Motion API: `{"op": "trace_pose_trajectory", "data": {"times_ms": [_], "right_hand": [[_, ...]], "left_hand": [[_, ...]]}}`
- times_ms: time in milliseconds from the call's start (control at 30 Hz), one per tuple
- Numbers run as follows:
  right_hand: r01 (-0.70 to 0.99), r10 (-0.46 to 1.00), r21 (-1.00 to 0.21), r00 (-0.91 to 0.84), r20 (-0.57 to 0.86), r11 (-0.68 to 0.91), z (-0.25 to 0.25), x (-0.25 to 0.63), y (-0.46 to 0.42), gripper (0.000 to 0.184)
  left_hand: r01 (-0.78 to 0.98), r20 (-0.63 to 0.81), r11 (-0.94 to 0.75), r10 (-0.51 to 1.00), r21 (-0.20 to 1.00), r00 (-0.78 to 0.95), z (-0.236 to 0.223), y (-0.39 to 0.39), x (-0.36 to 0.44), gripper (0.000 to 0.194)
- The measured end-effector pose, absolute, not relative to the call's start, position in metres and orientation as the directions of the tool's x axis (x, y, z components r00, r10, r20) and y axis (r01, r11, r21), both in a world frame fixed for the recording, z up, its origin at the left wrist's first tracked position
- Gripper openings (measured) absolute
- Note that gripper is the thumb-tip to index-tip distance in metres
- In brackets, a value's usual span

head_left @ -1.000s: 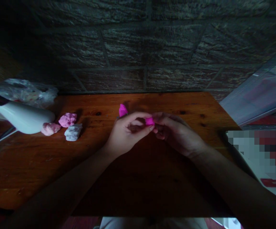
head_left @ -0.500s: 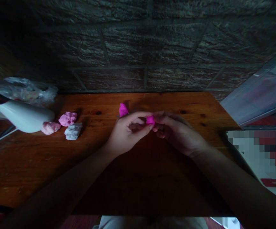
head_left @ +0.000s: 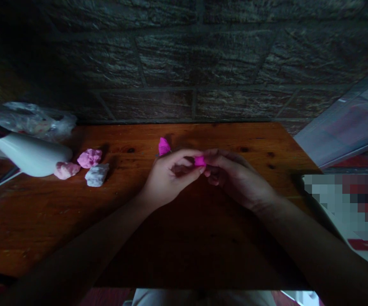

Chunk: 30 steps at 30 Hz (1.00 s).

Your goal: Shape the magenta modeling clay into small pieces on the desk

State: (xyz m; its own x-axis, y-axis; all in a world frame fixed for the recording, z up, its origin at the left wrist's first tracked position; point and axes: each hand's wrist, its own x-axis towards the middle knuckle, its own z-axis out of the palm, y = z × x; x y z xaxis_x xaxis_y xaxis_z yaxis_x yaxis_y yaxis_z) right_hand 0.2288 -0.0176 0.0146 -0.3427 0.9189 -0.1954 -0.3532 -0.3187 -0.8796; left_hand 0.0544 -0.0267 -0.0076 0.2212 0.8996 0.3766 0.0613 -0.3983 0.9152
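Observation:
Between the fingertips of both hands is a small bright pink piece of modelling clay (head_left: 199, 161). My left hand (head_left: 167, 178) pinches it from the left, thumb below and index finger above. From the right, my right hand (head_left: 237, 174) grips the same piece, its fingers curled and partly in shadow. Behind my left hand another bright pink clay piece (head_left: 164, 146) stands on the wooden table (head_left: 184, 242), its lower part hidden. Off to the left lie a pink lump (head_left: 90, 158), a pale pink lump (head_left: 66, 170) and a whitish lump (head_left: 96, 175), all crumpled in shape.
A white hair-dryer-like object (head_left: 32, 153) with a dark end lies at the left, touching or close to the pale pink lump. Behind it sits a clear plastic bag (head_left: 40, 121). A dark stone-patterned wall (head_left: 196, 63) borders the table's far edge. A pale panel (head_left: 343, 119) stands at right.
Both hands stay in nearly the same place, still holding the pink clay, which shifts only very slightly. The lumps on the table have not moved.

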Motion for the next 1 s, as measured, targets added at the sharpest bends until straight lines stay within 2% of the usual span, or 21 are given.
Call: {"op": "trace_pose_trajectory", "data": {"times_ms": [233, 567, 1000], "right_hand": [[-0.350, 0.929, -0.895, -0.336, -0.154, -0.275, 0.0116, 0.2270, -0.0182, 0.025], [-0.377, 0.920, -0.875, -0.354, -0.168, -0.304, 0.0141, 0.2306, -0.0180, 0.019], [-0.379, 0.924, -0.882, -0.356, -0.140, -0.279, 0.0147, 0.2320, -0.0179, 0.019]], "left_hand": [[0.080, 0.369, -0.393, 0.905, 0.916, 0.212, -0.0068, -0.0283, 0.0543, 0.025], [-0.078, 0.354, -0.345, 0.909, 0.935, 0.222, -0.0094, -0.0233, 0.0523, 0.028], [-0.146, 0.332, -0.304, 0.911, 0.941, 0.244, -0.0124, -0.0191, 0.0498, 0.033]]}}
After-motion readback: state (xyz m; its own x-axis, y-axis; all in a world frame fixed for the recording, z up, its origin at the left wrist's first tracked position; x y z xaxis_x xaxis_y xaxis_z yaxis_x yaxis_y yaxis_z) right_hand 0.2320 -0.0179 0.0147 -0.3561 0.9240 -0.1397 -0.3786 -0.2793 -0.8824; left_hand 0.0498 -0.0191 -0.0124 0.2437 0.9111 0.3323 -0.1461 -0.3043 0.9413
